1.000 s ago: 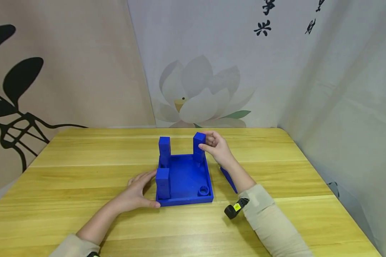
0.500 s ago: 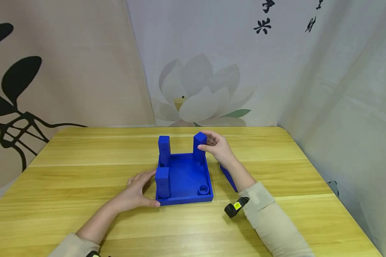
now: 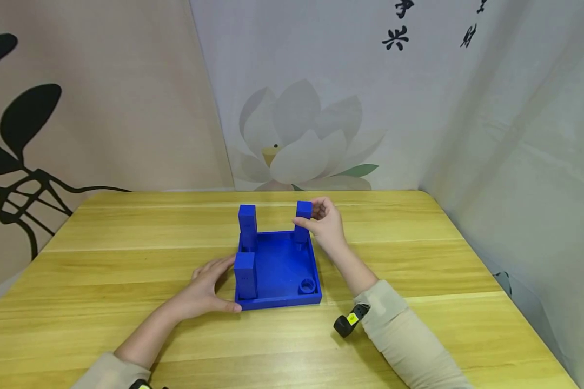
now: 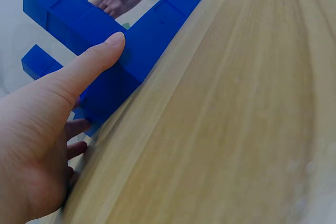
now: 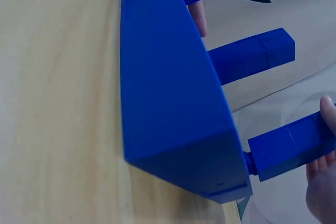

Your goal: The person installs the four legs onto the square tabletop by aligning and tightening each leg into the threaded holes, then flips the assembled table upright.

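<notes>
A blue square tray-like base (image 3: 283, 270) with a raised rim lies on the wooden table. Upright blue posts stand at its front left (image 3: 246, 278) and back left corners. My left hand (image 3: 206, 289) grips the base's front left corner, thumb at the front wall and fingers along the left side. At the back right corner, my right hand (image 3: 327, 224) pinches another blue post (image 3: 304, 219) between thumb and fingers. In the right wrist view, a narrow round stud (image 5: 251, 163) shows between that post (image 5: 289, 145) and the base. The front right corner bears a round hollow socket (image 3: 306, 286).
The wooden table (image 3: 141, 259) extends on all sides of the base. A fabric backdrop (image 3: 316, 97) with a printed flower hangs behind it. A black wrist camera (image 3: 350, 320) sits at my right sleeve.
The post in my right hand has turned about its upright axis. My right wrist has swung slightly left, and the blue piece beside it is out of sight. My left hand stays put.
</notes>
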The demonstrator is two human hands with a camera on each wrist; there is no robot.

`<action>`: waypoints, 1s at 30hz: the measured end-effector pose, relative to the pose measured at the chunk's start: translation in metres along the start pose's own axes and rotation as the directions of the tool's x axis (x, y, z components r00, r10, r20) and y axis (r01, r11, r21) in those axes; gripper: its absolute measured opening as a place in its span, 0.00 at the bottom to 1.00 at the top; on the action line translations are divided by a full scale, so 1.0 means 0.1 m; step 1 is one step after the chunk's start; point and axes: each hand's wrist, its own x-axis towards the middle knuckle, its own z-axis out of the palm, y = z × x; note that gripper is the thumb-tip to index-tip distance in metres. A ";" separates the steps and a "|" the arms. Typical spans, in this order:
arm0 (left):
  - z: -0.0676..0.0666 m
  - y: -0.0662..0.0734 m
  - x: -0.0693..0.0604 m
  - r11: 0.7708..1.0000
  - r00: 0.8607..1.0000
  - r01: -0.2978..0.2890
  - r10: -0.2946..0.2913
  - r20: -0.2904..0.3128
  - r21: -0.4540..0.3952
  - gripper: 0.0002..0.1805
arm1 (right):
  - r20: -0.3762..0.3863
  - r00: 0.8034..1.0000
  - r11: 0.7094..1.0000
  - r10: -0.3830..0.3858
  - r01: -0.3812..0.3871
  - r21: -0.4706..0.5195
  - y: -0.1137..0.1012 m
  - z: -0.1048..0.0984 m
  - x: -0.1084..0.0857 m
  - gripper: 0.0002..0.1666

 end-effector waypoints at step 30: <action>0.01 -0.01 0.01 1.000 1.000 -0.004 0.004 -0.007 -0.003 0.60 | 0.463 0.886 0.999 -0.027 0.009 0.041 0.03 -0.28 0.15 0.27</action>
